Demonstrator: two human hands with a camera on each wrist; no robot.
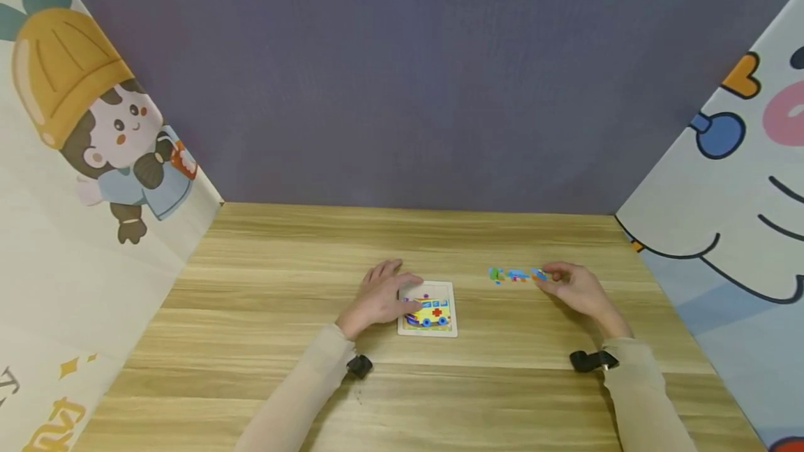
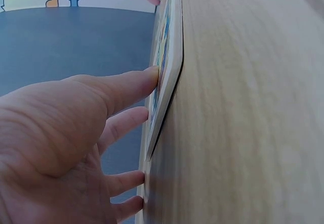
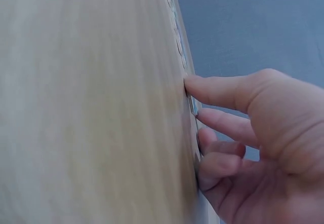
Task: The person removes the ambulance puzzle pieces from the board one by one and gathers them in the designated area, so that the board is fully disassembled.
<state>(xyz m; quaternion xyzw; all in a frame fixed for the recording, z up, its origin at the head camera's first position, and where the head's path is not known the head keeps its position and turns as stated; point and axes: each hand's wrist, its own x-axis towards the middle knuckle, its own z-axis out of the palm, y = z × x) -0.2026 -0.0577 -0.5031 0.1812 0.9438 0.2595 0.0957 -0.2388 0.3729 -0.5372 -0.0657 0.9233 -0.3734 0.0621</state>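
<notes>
A square jigsaw puzzle board (image 1: 433,312) with a yellow ambulance picture and a pale frame lies flat on the table. The left hand (image 1: 380,298) rests over its left side, the thumb on the picture and the other fingers spread near the far left corner. In the left wrist view the thumb (image 2: 134,84) touches the board's face. To the right of the board, the right hand (image 1: 578,291) pinches a blue puzzle piece (image 1: 538,275) between thumb and forefinger, at the table surface. Its other fingers are curled in the right wrist view.
Two more loose puzzle pieces, one green and blue (image 1: 495,275), one mostly blue (image 1: 518,275), lie in a row left of the pinched one. A dark panel (image 1: 414,89) stands behind the wooden table (image 1: 477,403). Cartoon-printed walls flank both sides.
</notes>
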